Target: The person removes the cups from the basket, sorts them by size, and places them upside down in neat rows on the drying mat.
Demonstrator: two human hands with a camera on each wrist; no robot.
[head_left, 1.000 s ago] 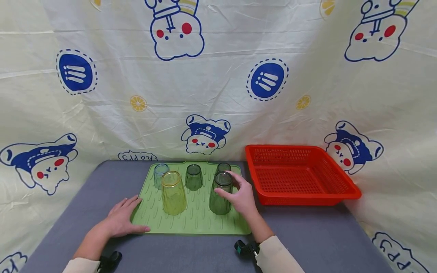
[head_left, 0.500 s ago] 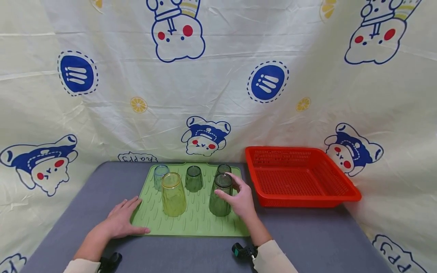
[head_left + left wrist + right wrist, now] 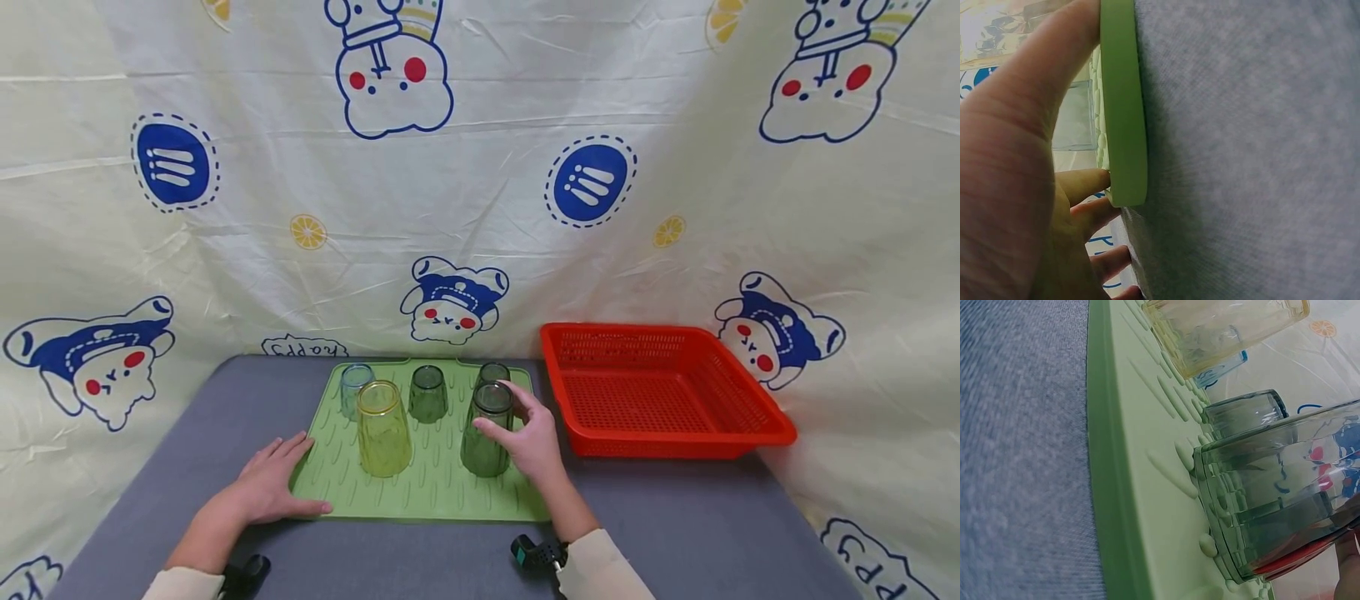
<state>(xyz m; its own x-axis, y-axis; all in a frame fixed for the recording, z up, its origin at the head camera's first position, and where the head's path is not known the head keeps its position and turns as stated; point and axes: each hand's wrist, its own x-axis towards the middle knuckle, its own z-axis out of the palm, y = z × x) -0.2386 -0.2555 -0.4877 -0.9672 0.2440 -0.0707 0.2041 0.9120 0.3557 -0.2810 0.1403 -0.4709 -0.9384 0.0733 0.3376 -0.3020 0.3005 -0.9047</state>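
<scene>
My right hand (image 3: 532,442) holds a tall dark green glass (image 3: 483,454) near its top, thumb on the near side and fingers behind. That glass stands on a light green ribbed drying mat (image 3: 435,492); in the right wrist view the glass (image 3: 1254,512) touches the mat. At the mat's front left corner rests my left hand (image 3: 264,483), fingers extended along the left side and thumb at the front edge. A tall yellow glass (image 3: 384,442) stands left of the held one. Behind are a small blue glass (image 3: 351,398) and two small dark green glasses, one in the middle (image 3: 428,400), one partly hidden.
To the right of the mat sits a red perforated plastic basket (image 3: 667,446) with nothing seen inside. Everything is on a grey cloth-covered table (image 3: 420,558). A patterned curtain (image 3: 480,200) hangs behind and at both sides.
Both hands and all the glasses keep their places. Only the head view shifts slightly.
</scene>
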